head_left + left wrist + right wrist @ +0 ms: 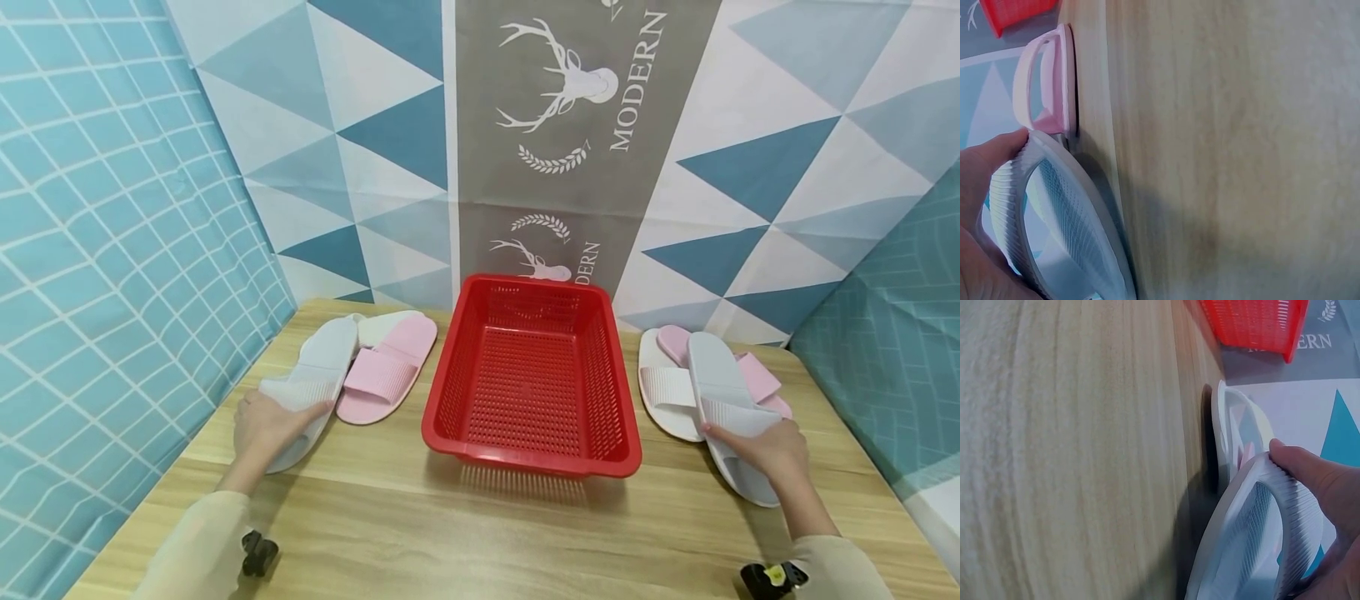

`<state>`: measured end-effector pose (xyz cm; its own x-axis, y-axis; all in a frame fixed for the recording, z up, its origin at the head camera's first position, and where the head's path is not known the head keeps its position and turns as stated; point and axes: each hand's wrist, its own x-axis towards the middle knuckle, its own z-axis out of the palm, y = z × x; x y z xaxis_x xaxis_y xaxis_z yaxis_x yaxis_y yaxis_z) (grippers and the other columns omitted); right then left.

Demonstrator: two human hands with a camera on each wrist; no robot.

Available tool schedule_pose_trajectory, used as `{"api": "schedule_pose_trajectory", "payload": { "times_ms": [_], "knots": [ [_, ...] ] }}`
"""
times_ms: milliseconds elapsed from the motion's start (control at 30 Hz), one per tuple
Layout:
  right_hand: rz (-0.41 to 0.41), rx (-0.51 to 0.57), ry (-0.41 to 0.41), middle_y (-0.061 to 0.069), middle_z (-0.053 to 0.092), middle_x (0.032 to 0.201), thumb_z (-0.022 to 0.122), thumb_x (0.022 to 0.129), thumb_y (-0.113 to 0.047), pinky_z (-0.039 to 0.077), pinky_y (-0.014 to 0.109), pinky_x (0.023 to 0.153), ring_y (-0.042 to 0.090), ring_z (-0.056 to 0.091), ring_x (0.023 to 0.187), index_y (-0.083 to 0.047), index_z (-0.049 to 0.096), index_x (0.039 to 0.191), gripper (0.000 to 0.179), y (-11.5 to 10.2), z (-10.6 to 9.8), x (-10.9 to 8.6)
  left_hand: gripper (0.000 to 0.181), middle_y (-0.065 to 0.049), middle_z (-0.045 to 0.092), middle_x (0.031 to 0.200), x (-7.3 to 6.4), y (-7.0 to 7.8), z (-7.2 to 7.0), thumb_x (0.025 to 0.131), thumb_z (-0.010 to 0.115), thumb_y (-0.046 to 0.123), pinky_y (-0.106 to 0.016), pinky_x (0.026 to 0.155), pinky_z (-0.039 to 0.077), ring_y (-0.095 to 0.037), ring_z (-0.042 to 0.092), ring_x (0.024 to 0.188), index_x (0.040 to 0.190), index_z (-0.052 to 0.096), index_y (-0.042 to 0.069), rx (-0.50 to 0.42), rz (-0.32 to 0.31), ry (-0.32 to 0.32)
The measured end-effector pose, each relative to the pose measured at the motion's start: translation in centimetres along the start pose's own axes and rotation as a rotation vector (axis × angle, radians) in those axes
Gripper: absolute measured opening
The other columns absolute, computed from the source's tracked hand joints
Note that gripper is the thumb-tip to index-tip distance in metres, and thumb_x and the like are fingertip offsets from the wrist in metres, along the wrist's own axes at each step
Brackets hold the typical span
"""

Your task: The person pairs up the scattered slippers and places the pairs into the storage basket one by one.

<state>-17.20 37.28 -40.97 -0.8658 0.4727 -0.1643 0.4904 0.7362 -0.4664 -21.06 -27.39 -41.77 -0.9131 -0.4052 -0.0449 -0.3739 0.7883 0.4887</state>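
Observation:
My left hand grips a grey slipper across its ribbed strap, thumb on the inner side. In the left wrist view that strap arches under the thumb. Beside it lies a pink slipper, with a white slipper partly hidden behind. On the right, my right hand holds another grey slipper by its strap, the thumb on the near edge. It overlaps a white slipper and a pink slipper. The right wrist view shows the thumb on the ribbed strap.
Between the two slipper groups a red plastic basket with perforated sides stands on the wooden table. Patterned cloth hangs behind the table, with blue tiled cloth at the left and teal cloth at the right.

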Motion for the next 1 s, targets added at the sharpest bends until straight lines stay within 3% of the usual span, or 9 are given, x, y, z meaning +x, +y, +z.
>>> {"api": "schedule_pose_trajectory", "payload": {
  "times_ms": [400,633,867,1000],
  "knots": [
    [-0.008,0.003,0.001,0.046,0.034,0.131,0.07,0.073,-0.061,0.049,0.054,0.081,0.052,0.045,0.111,0.024,0.019,0.138,0.118,0.2,-1.3,-0.6,0.115,-0.04,0.04,0.123,-0.9,0.1,-0.3,0.067,0.072,0.066,-0.055,0.081,0.046,-0.049,0.046,0.104,0.132,0.032,-0.019,-0.013,0.015,-0.003],
    [-0.106,-0.058,0.04,0.045,0.039,0.129,0.071,0.072,-0.06,0.048,0.053,0.079,0.051,0.048,0.108,0.022,0.026,0.136,0.113,0.3,-1.7,-0.8,0.102,-0.035,0.05,0.114,-1.2,0.3,-0.5,0.065,0.075,0.064,-0.049,0.074,0.046,-0.045,0.05,0.1,0.123,0.045,-0.014,-0.001,0.109,0.059],
    [-0.151,-0.013,0.073,0.043,0.041,0.125,0.074,0.072,-0.057,0.049,0.053,0.078,0.049,0.049,0.104,0.023,0.028,0.134,0.111,-0.9,-1.8,-1.6,0.097,-0.032,0.05,0.111,-2.0,0.6,-1.3,0.062,0.081,0.057,-0.051,0.077,0.041,-0.042,0.045,0.099,0.123,0.047,-0.011,-0.023,0.19,0.139],
    [-0.188,-0.024,0.126,0.043,0.045,0.121,0.077,0.07,-0.054,0.049,0.052,0.075,0.049,0.052,0.1,0.022,0.033,0.132,0.107,-1.2,-2.0,-2.0,0.087,-0.029,0.058,0.107,-1.9,1.1,-1.5,0.06,0.083,0.052,-0.049,0.074,0.042,-0.042,0.051,0.095,0.12,0.055,-0.005,-0.027,0.274,0.198]
  ]
}}
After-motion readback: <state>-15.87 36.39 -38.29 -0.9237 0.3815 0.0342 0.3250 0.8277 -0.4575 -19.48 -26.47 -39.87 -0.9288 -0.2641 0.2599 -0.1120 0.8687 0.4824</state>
